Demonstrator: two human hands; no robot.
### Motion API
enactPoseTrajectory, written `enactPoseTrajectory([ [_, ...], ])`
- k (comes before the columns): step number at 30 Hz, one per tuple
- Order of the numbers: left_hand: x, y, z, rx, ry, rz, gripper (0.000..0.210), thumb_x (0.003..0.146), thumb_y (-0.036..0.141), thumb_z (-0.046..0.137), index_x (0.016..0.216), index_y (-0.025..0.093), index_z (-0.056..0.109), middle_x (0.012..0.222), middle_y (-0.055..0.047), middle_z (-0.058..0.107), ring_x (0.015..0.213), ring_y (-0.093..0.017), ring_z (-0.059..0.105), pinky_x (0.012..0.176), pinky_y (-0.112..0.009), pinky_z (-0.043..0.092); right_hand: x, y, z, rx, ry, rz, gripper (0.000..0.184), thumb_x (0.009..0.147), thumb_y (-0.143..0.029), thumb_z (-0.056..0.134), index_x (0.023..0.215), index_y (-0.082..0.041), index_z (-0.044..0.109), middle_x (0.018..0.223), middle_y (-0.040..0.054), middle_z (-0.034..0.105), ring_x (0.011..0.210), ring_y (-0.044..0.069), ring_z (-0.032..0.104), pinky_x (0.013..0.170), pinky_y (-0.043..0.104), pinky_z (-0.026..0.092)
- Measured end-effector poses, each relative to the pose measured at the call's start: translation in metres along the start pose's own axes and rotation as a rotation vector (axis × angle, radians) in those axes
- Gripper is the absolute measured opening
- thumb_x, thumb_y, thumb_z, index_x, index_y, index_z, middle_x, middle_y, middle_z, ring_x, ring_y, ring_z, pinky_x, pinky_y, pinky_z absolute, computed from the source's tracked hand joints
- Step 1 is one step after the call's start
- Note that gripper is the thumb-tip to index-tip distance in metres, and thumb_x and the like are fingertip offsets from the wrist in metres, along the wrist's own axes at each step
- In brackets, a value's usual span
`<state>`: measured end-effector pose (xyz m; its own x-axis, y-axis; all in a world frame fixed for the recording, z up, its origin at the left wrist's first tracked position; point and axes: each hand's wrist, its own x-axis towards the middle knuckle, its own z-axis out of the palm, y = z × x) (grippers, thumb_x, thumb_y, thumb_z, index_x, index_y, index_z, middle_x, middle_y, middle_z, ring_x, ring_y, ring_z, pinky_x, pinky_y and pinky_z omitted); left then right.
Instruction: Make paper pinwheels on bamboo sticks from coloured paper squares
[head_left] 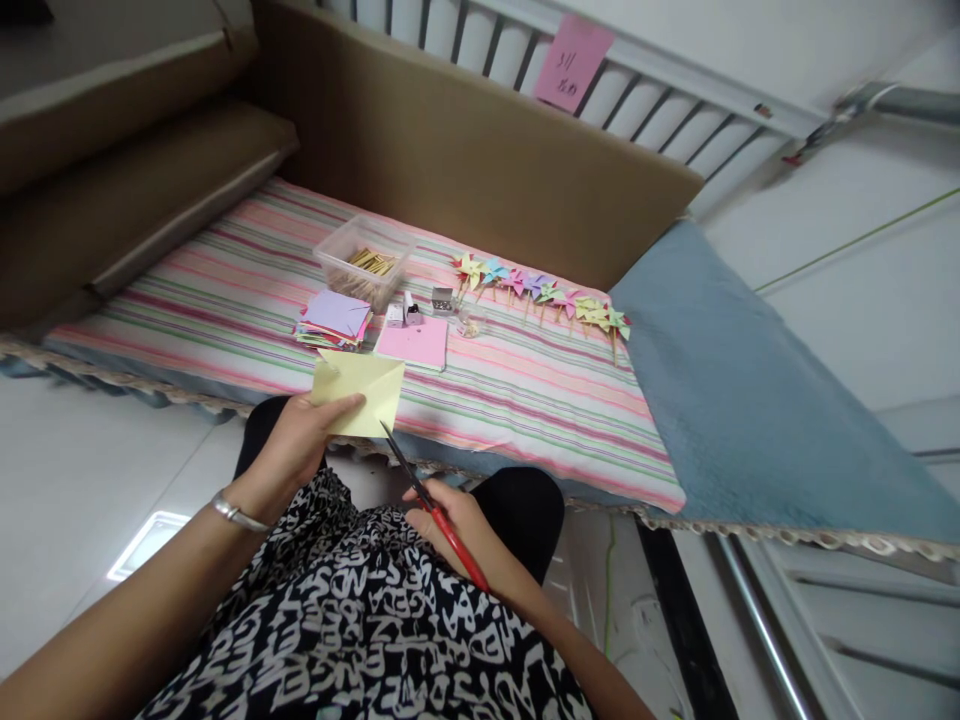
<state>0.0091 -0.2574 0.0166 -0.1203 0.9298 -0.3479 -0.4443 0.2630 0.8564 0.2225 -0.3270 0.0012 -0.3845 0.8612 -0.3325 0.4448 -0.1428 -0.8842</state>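
My left hand (311, 425) pinches the left side of a pale yellow paper square (371, 385) held over my lap. Red-handled scissors (448, 535) are gripped in my right hand (457, 515), their dark blades touching the paper near its lower right corner. Just beyond the paper lies a stack of coloured paper sheets (337, 313), a lilac one on top. Beside it is a pink pad (416, 342) with a small white box (395, 315) at its back edge.
A clear plastic tub (330, 262) holds several thin wooden sticks (371, 262). Several paper pinwheels (532, 287) lie in a row at the back right of the striped cloth (555, 400). A brown board (450, 130) stands behind. A small clear container (471, 322) sits near the pad.
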Motion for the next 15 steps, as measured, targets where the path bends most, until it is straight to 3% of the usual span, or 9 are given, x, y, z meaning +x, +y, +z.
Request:
enactPoseTrajectory([
  [7,-0.0011,-0.0004,-0.0033,0.016,-0.038,-0.045,0.035,0.06,0.02,0.081,0.093,0.01,0.071,0.083,-0.01,0.075,0.069,-0.018,0.069,0.064,-0.025,0.056,0.0026,0.0002,-0.0002,-0.017,0.026,0.022,0.028,0.08,-0.039,0.061,0.098,-0.018,0.064,0.063,-0.0038,0.051,0.057,0.01,0.044,0.056,0.022,0.036],
  [15,-0.0023,-0.0002,-0.0023,0.031,-0.023,-0.039,0.035,0.06,0.019,0.08,0.091,0.008,0.071,0.082,-0.011,0.075,0.07,-0.02,0.07,0.064,-0.026,0.055,0.0046,0.0094,0.0017,-0.026,0.026,-0.019,0.027,0.081,-0.039,0.061,0.099,-0.02,0.064,0.064,-0.0033,0.053,0.059,0.012,0.048,0.059,0.024,0.039],
])
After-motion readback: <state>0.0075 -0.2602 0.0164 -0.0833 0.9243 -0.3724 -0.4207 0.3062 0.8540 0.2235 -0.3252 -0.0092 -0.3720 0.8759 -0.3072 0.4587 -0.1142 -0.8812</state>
